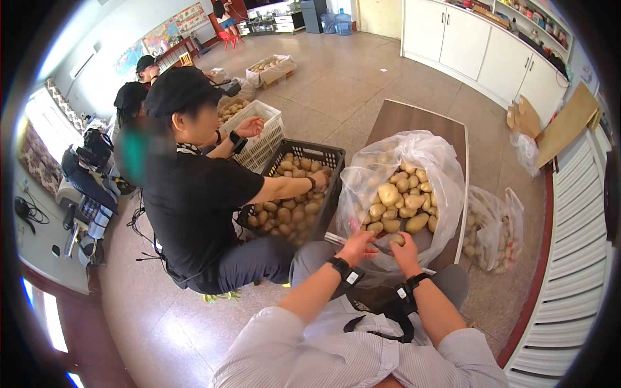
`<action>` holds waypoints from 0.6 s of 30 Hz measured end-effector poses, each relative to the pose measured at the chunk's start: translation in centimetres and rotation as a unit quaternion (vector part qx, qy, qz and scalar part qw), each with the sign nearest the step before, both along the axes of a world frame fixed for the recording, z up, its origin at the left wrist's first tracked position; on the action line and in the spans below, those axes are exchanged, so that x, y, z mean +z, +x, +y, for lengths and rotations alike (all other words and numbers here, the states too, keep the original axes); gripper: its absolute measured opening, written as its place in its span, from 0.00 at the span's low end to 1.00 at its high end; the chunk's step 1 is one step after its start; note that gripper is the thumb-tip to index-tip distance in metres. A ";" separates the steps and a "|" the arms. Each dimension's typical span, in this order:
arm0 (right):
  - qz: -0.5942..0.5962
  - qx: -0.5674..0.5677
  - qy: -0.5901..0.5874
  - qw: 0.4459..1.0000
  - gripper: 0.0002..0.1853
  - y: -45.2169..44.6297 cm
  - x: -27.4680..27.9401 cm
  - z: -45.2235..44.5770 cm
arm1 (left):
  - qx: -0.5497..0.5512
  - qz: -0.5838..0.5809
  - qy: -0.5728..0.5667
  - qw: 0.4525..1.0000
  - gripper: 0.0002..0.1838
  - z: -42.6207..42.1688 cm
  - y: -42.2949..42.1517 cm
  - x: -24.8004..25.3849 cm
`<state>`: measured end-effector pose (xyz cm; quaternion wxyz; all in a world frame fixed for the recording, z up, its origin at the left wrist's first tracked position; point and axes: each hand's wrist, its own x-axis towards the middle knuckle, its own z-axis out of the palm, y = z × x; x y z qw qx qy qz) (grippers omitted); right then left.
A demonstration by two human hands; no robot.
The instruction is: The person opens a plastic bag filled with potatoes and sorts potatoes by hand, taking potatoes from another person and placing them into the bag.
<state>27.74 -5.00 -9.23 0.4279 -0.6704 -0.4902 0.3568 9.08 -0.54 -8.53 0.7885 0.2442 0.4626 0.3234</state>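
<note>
My right hand [406, 254] closes its fingers around a small potato [396, 240] at the front of the clear plastic bag [352, 187]. Beside it on the left, my left hand [358, 248] has its fingers apart and holds nothing that I can see. Both hands are over the near edge of the bag, which lies wide open on a dark brown table [420, 119]. Inside the bag is a heap of potatoes [404, 197]. A band with a small device sits on each of my wrists.
Left of the table, a person in black [200, 187] reaches into a black crate [333, 155] of potatoes. Behind it stands a white crate [268, 132]. A second plastic bag [495, 226] of potatoes is on the floor at right. White cabinets [466, 42] line the back.
</note>
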 end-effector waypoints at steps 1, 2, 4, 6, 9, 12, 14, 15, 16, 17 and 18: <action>0.175 -0.001 -0.069 0.982 0.21 -0.5 1.0 -0.1 | -0.001 0.001 0.000 1.000 0.19 -0.1 0.1 0.3; 0.176 -0.002 -0.069 0.982 0.21 -0.9 1.1 0.1 | -0.018 0.016 -0.001 1.000 0.20 -0.3 0.2 0.5; 0.210 0.051 -0.063 0.974 0.18 -1.2 0.4 0.4 | -0.037 0.031 -0.003 0.999 0.21 -0.4 0.5 0.9; 0.201 0.057 -0.043 0.977 0.17 -1.0 -0.2 -0.1 | -0.091 -0.042 -0.028 0.995 0.21 -0.5 0.5 1.1; 0.175 0.104 -0.015 0.979 0.17 -2.2 -0.5 0.4 | -0.142 -0.095 0.010 0.985 0.20 -0.7 0.3 1.0; 0.134 0.105 -0.012 0.985 0.19 -1.0 -0.1 0.0 | -0.144 -0.082 0.000 0.986 0.17 -0.4 0.4 0.2; 0.122 0.103 -0.021 0.987 0.20 -0.9 -0.3 0.0 | -0.143 -0.072 -0.006 0.987 0.16 -0.4 0.1 -0.1; 0.137 0.088 -0.022 0.986 0.21 -0.9 -0.7 0.1 | -0.132 -0.066 -0.008 0.989 0.16 -0.3 0.1 -0.3; 0.152 0.073 -0.021 0.985 0.21 -0.8 -1.0 0.1 | -0.122 -0.058 -0.011 0.991 0.15 -0.1 0.0 -0.5; 0.152 0.074 -0.023 0.985 0.21 -0.6 -1.2 -0.1 | -0.121 -0.059 -0.012 0.991 0.15 0.0 0.0 -0.6; 0.158 0.064 -0.027 0.985 0.21 -0.5 -1.3 -0.3 | -0.087 -0.085 -0.013 0.993 0.16 0.2 -0.2 -0.6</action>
